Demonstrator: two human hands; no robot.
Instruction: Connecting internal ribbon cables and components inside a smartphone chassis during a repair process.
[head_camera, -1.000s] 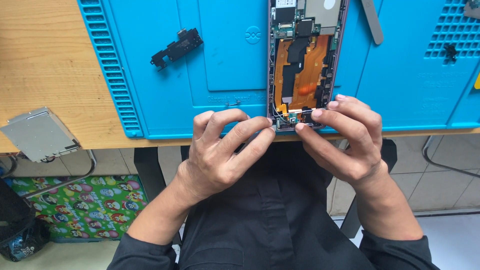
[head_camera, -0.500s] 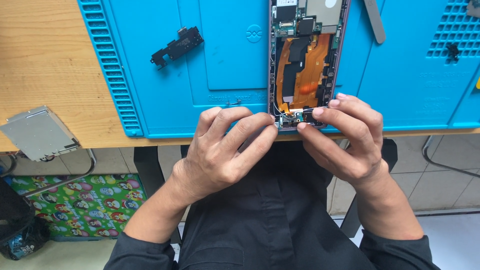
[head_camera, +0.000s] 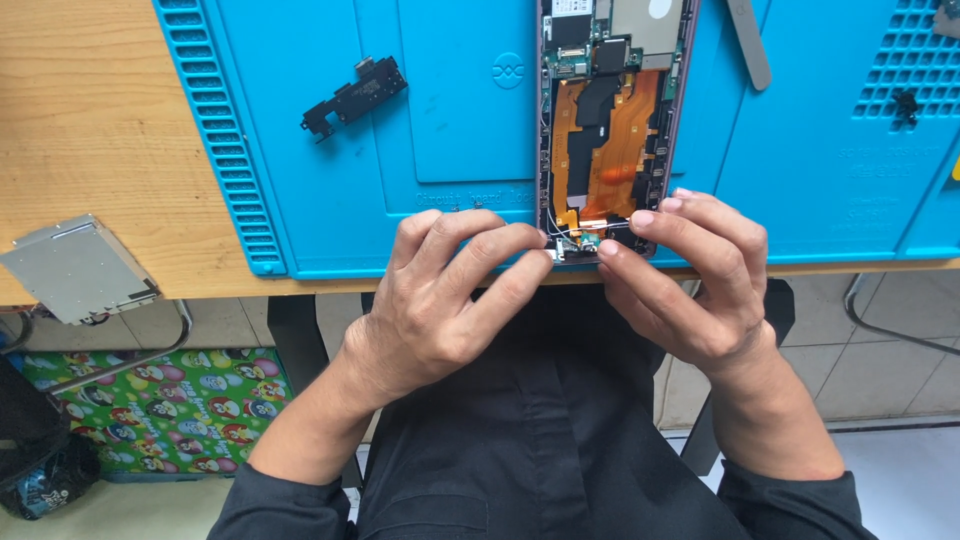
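Reaching forward from black sleeves, both forearms angle inward so the hands meet at the near edge of a bright blue rubber repair mat (head_camera: 330, 190), which covers most of a pale wooden tabletop (head_camera: 80, 120). An opened smartphone with exposed orange flex cables and circuit boards (head_camera: 610, 130) lies upright on the mat, its lower end at the table's edge. The left hand (head_camera: 440, 300) is curled, fingers bent, with its fingertips (head_camera: 535, 237) pinching the phone's bottom left corner. The right hand (head_camera: 690, 290) is likewise curled, its fingertips (head_camera: 640, 218) pressing on the bottom right corner beside small white wires. Compared with half a second ago, both hands keep nearly the same grip, the fingers only slightly shifted. A small black plastic phone part (head_camera: 355, 95) lies apart on the mat, left of the phone.
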